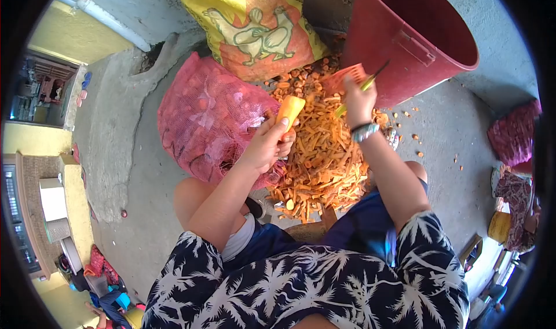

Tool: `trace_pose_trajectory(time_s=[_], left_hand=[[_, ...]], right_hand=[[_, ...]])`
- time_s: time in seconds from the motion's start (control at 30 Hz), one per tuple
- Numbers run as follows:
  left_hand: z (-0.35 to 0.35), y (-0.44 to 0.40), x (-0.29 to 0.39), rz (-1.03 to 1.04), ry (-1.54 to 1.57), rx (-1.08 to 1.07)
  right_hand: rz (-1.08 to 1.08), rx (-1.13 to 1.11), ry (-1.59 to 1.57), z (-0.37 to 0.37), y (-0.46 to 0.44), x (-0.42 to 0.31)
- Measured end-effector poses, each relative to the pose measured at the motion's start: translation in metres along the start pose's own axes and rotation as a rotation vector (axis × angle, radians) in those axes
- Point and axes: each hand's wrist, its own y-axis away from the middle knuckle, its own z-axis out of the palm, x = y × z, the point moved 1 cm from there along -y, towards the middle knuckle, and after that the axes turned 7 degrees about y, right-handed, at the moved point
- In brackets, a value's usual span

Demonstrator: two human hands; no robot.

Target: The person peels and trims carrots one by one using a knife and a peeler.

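My left hand (271,141) is closed around the lower part of a peeled carrot (291,107), its bright orange end pointing up and away. To its right, my right hand (360,104) grips a slim yellow-green peeling tool (367,83) with a dark pointed end; the tool's exact kind is unclear. Tool and carrot are apart. Under both hands spreads a heap of orange peelings (324,170), with cut carrot ends (301,74) along its far side. Left of the heap, a pink mesh sack (200,112) bulges with carrots, close to my left hand.
A large red bin (379,45) stands at the back right, beside a small orange-red slotted container (343,79). A yellow-and-orange printed sack (255,31) rests by the wall. Another purple mesh sack (515,133) lies far right. At lower left, a person's legs (113,306) show.
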Motion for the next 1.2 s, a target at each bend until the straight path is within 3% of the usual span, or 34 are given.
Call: trace_pose_trajectory(time_s=[0.07, 0.1, 0.17, 0.23, 0.3, 0.37, 0.43, 0.5, 0.53, 0.6, 0.7, 0.8, 1.1, 1.17, 1.2], left_hand=[[0.0, -0.002, 0.003, 0.008, 0.066, -0.049], [-0.004, -0.004, 0.002, -0.002, 0.111, -0.051], [-0.009, -0.004, -0.001, -0.011, 0.159, -0.045], [-0.009, -0.004, -0.004, 0.008, 0.119, -0.116], [0.0, 0.0, 0.0, 0.051, 0.045, -0.206], [0.001, 0.003, 0.002, 0.097, -0.024, -0.273], [-0.006, 0.001, -0.002, 0.301, -0.293, -0.185], [-0.012, -0.002, -0.004, 0.297, -0.326, -0.13], [-0.014, -0.003, -0.006, 0.28, -0.463, -0.006], [-0.021, -0.008, -0.009, 0.306, -0.667, 0.173], [-0.029, -0.017, -0.021, 0.412, -0.739, 0.359], [-0.02, -0.013, -0.017, 0.405, -0.922, 0.441], [-0.03, -0.032, -0.034, 0.489, -0.859, 0.408], [-0.031, -0.031, -0.038, 0.444, -0.876, 0.405], [-0.031, -0.03, -0.039, 0.4, -0.892, 0.402]], right_hand=[[-0.05, 0.053, -0.214, -0.004, -0.023, 0.0], [0.011, -0.013, -0.07, 0.001, -0.006, -0.015], [0.035, -0.201, -0.113, 0.014, 0.035, -0.021], [0.157, 0.005, 0.003, 0.008, 0.004, 0.007], [0.137, 0.142, -0.07, -0.003, -0.032, 0.01], [0.073, -0.048, -0.221, -0.006, -0.035, 0.006], [0.097, -0.234, -0.223, -0.001, -0.015, -0.016], [0.105, -0.294, -0.205, 0.0, -0.007, -0.021], [0.11, -0.349, -0.197, 0.002, -0.003, -0.022], [0.107, -0.385, -0.181, 0.004, 0.007, -0.023], [0.065, -0.424, -0.133, 0.012, 0.034, -0.029], [-0.046, -0.382, -0.13, 0.019, 0.06, -0.038], [0.107, -0.373, -0.081, 0.025, 0.027, -0.017], [0.141, -0.567, 0.033, 0.023, 0.013, -0.003], [0.11, -0.531, 0.048, 0.023, 0.008, 0.005]])
